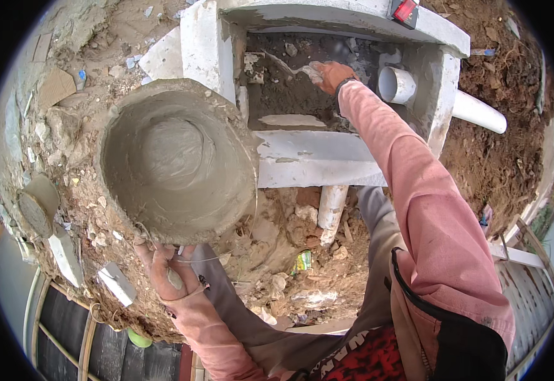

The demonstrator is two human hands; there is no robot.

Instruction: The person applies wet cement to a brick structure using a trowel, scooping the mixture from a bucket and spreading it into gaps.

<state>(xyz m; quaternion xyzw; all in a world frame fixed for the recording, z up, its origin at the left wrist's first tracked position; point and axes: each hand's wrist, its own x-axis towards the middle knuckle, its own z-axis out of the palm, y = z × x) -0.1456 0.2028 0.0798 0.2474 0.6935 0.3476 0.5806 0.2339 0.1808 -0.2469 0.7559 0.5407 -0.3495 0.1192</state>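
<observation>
A wide round bucket [242, 190], coated with grey mortar inside and out, stands left of the concrete box. My left hand [172, 273] is closed at its near rim, with the fingers curled against the edge. Wet grey mortar [172, 149] lies smooth in its bottom. Far ahead, my right hand [334, 76] reaches inside the rectangular concrete box [321, 155]. Its fingers are closed around something pale and mortar-smeared that I cannot make out. Dark soil and mortar bits lie below that hand.
A white pipe [480, 113] enters the box's right wall; another pipe [332, 213] leaves the near wall. A red and black object [405, 11] rests on the far wall. At left are a small mortar-covered container [39, 203] and a white block [117, 284] on rubble.
</observation>
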